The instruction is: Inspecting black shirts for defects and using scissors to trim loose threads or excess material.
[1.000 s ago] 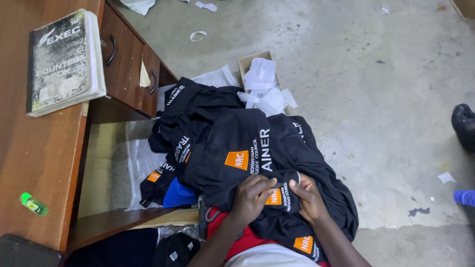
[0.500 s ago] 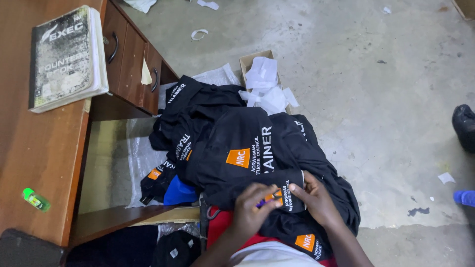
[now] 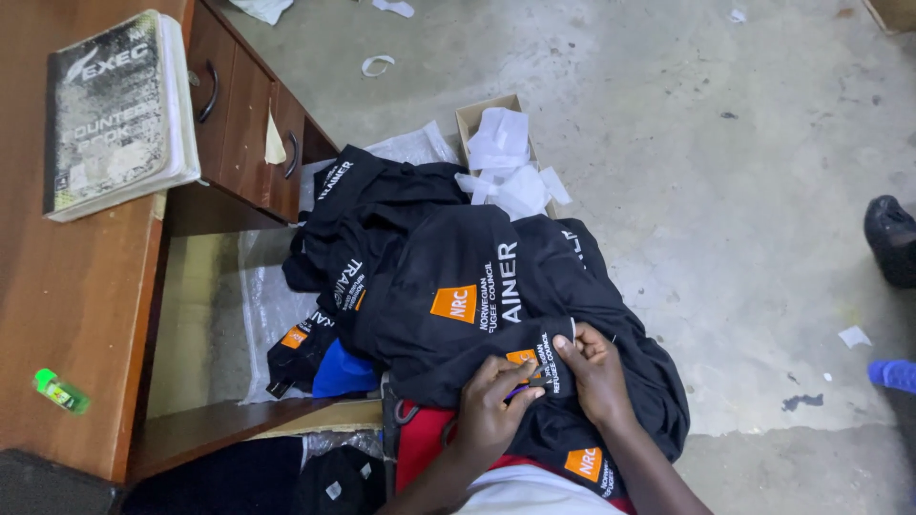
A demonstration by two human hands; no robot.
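Left hand: the left hand point(image 3: 491, 410) is curled, fingers pinched down on a fold of the black garment point(image 3: 477, 286); a small purple-blue tool point(image 3: 523, 389) shows at its fingertips, too small to tell what it is
Right hand: the right hand point(image 3: 596, 367) is closed on the same fold from the other side, thumb and fingers pinching cloth just beside a small orange patch point(image 3: 522, 357); the two hands nearly touch
Garment in hand: black, lying on the person's lap and on top of the heap; white lettering runs along it
Labels: a larger orange square patch point(image 3: 454, 303) sits mid-garment, above the hands; another orange patch point(image 3: 583, 463) lies lower by the right forearm; one more point(image 3: 295, 337) shows on a garment at the left of the heap
Heap: more black garments point(image 3: 367, 205) piled on the floor against the desk; a blue cloth point(image 3: 342, 374) peeks out beneath; red cloth point(image 3: 420, 443) under the left wrist
Packages: an open cardboard box point(image 3: 474, 116) behind the heap, holding white paper scraps point(image 3: 503, 157); clear plastic sheeting point(image 3: 267, 305) under the pile
Desk: a brown wooden desk point(image 3: 67, 305) at left, drawers with dark handles; a worn book point(image 3: 114, 114) lies flat on top; a small green object point(image 3: 60, 391) near the front edge
Floor: grey concrete floor point(image 3: 716, 172) with paper bits; a black shoe point(image 3: 892, 238) at the right edge
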